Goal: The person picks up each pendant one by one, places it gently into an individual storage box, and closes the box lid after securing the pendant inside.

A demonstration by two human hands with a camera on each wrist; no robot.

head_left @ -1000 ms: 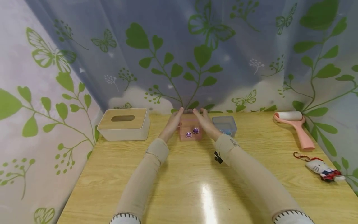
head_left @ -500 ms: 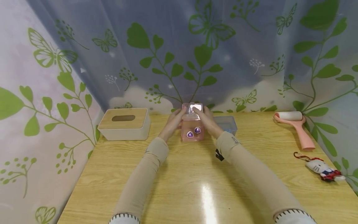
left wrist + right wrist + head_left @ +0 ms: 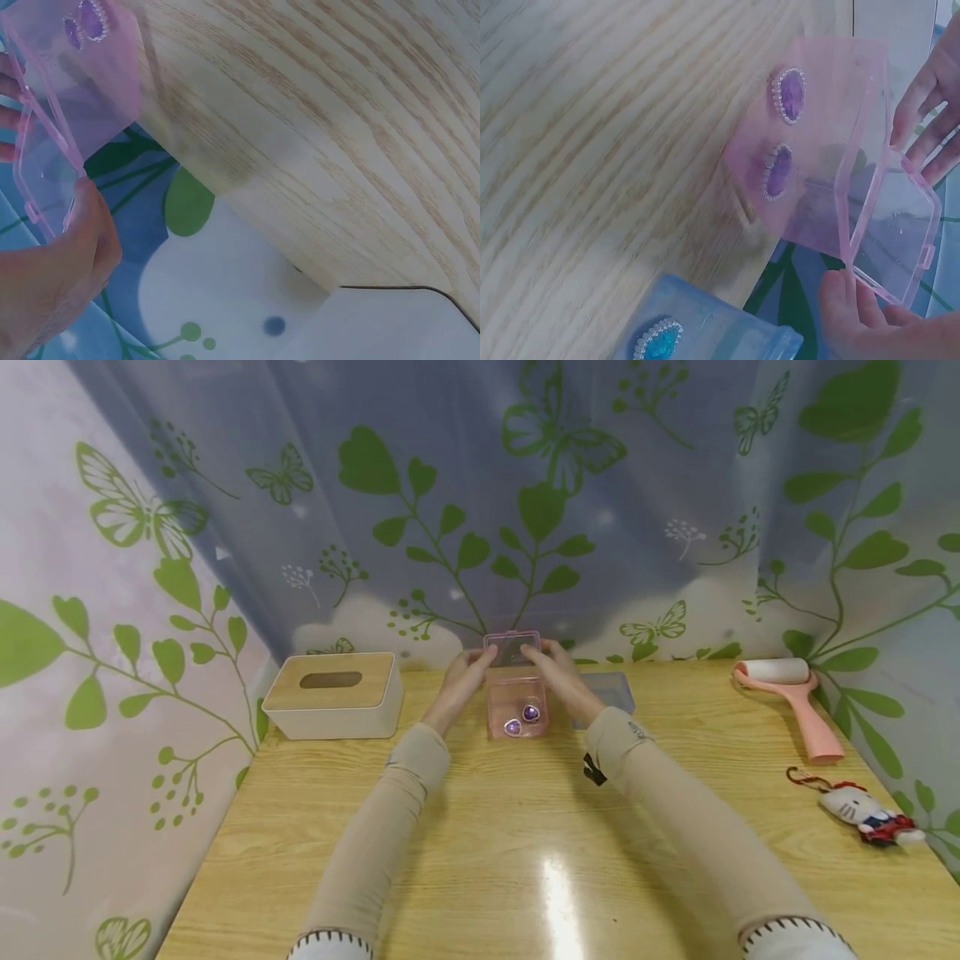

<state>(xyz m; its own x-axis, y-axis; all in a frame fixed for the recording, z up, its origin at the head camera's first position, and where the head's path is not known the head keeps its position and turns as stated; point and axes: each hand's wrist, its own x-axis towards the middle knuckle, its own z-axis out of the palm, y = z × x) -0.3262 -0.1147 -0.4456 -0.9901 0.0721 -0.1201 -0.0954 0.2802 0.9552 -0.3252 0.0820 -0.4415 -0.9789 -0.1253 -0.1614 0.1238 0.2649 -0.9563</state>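
Note:
A small see-through pink plastic box (image 3: 518,707) stands near the table's back edge, its hinged lid (image 3: 512,649) raised and tilted. Two purple gems with beaded rims (image 3: 788,96) show at its near part; whether inside or on the wall, I cannot tell. My left hand (image 3: 462,683) grips the lid's left side, thumb in front and fingers behind. On the opposite side my right hand (image 3: 564,681) holds the lid likewise, thumb tip near its edge. In the right wrist view, the right hand (image 3: 885,322) is below the lid and the left hand (image 3: 936,105) above.
Right of the pink box is a see-through blue box (image 3: 611,696) with a teal beaded gem (image 3: 660,341), partly behind my right wrist. A tissue box (image 3: 333,702) stands at left. A lint roller (image 3: 798,697) and a plush keychain (image 3: 862,812) lie at right. Patterned cloth hangs behind.
The pink lid has tilted up: dark a second ago, glaring half a second ago, now upright with a visible rim. Both hands have stayed at its sides; the box shifted slightly right.

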